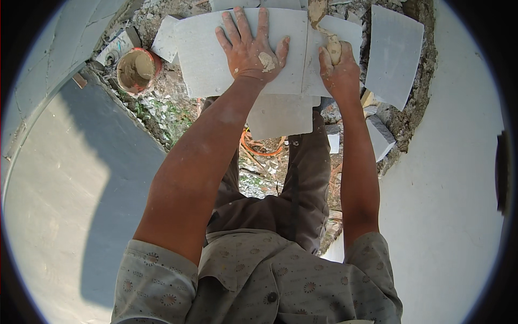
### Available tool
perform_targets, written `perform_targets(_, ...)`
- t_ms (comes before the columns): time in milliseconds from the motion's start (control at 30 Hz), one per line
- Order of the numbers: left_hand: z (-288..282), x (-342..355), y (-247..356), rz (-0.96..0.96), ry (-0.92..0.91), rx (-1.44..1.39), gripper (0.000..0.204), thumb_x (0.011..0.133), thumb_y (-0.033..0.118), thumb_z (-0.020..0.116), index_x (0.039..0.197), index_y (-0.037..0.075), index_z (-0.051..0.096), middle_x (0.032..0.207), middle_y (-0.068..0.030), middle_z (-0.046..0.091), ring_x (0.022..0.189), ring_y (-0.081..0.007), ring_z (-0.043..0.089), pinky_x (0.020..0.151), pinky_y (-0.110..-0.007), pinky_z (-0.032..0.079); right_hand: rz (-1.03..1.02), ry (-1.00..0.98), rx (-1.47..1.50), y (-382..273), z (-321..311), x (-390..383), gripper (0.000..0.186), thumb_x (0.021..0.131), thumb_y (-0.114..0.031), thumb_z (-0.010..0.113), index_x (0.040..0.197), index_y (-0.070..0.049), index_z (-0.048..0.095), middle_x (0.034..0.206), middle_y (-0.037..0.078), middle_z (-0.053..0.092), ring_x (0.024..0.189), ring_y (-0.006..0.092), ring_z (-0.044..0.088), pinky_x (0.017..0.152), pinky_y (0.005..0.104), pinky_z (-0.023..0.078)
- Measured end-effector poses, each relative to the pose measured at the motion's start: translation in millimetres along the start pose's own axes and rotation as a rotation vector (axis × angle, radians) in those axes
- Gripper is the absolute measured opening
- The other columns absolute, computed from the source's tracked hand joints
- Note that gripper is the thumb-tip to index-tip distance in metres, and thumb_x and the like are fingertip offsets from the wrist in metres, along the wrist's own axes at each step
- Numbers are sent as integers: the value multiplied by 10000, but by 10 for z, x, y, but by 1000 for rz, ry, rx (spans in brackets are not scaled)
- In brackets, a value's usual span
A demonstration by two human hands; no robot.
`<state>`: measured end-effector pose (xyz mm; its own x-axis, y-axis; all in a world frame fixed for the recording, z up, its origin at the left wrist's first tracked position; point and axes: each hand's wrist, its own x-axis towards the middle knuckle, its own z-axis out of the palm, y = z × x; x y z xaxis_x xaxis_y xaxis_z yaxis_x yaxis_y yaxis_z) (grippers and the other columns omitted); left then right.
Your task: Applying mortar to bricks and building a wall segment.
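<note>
My left hand (253, 54), dusty with a grey smear on its back, lies spread on a wide pale panel (202, 70). My right hand (340, 67) is wrapped round the handle of a mortar-caked trowel (318, 13), over a narrower pale panel (315, 78) that sits beside the wide one with a thin seam between them. A smaller pale slab (278, 119) shows below the wide panel, over my legs.
A mud-coated bucket (137, 73) sits at upper left among rubble. Another panel (394, 54) and an angular block (377, 137) lie at right. An orange loop (259, 153) lies between my legs. Smooth pale surfaces (448, 189) flank me on both sides.
</note>
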<state>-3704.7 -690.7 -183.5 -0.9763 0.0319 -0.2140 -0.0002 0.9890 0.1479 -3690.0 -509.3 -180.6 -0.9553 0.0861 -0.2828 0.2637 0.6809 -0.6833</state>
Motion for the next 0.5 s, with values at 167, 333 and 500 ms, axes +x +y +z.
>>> perform_targets(167, -80, 59, 79, 6, 12, 37, 731, 858, 488, 476, 1438, 76, 309, 1449, -327, 227, 1368, -486, 134, 1093, -601, 90, 154, -82, -56, -49, 37, -178, 316, 873, -229, 608, 1057, -18, 462, 866, 254, 618, 735, 443, 622, 608, 457, 516)
perform_targets(333, -31, 46, 89, -9, 16, 48, 729, 865, 493, 461, 1441, 74, 302, 1451, -329, 222, 1374, -479, 125, 1102, -590, 78, 211, -91, -17, 120, 86, -1119, 289, 870, -190, 597, 1035, -15, 436, 748, 244, 620, 700, 454, 610, 574, 486, 501)
perform_targets(500, 8, 50, 50, -13, 10, 58, 725, 871, 495, 452, 1444, 80, 296, 1454, -326, 220, 1377, -473, 122, 1105, -586, 68, 331, -267, -132, 179, -55, -2220, 267, 872, -180, 604, 1040, -37, 455, 762, 238, 618, 736, 448, 613, 610, 475, 509)
